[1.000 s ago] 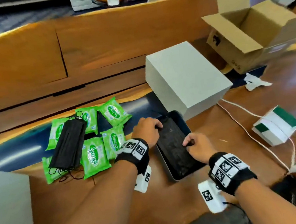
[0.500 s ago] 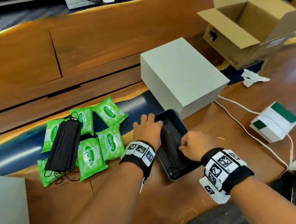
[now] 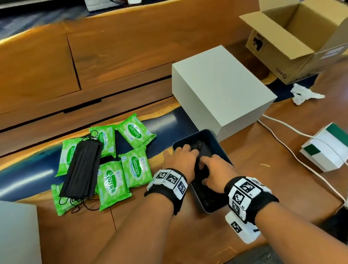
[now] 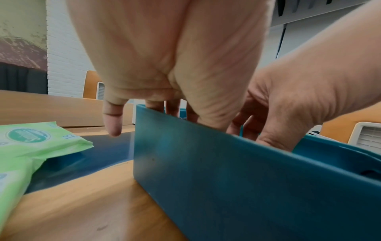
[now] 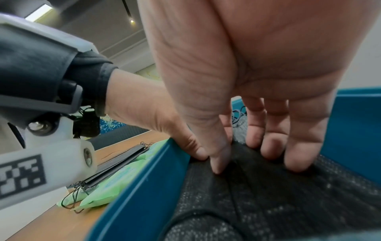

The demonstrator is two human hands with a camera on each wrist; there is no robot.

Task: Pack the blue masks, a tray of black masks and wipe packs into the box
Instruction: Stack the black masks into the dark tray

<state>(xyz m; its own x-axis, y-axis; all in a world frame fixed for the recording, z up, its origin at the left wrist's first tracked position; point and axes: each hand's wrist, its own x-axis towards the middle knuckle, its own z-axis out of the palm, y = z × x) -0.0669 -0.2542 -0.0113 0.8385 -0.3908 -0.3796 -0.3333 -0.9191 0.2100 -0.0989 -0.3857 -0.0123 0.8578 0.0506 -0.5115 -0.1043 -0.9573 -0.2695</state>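
Observation:
A teal tray [image 3: 201, 132] [image 4: 226, 179] [image 5: 144, 187] sits on the wooden table and holds black masks [image 3: 205, 148] [image 5: 268, 195]. My right hand [image 3: 212, 168] [image 5: 243, 156] is inside the tray, pinching a fold of those masks between thumb and fingers. Beside it, my left hand [image 3: 181, 157] [image 4: 164, 110] reaches over the tray's left wall, thumb pressing the masks' edge and little finger hanging outside. A loose stack of black masks [image 3: 81, 169] [image 5: 119, 159] lies on several green wipe packs [image 3: 136, 170] [image 4: 31, 143] [image 5: 107, 184] to the left. The open cardboard box [image 3: 300, 39] stands far right.
A closed white box [image 3: 222, 88] stands right behind the tray. A crumpled tissue [image 3: 305, 96], a white cable [image 3: 287, 132] and a small white-and-green carton [image 3: 331, 147] lie to the right. A grey box [image 3: 11, 245] fills the near left corner.
Both hands have moved from the tray's sides to its middle and now meet on the black masks. The tray and the wipe packs have stayed put.

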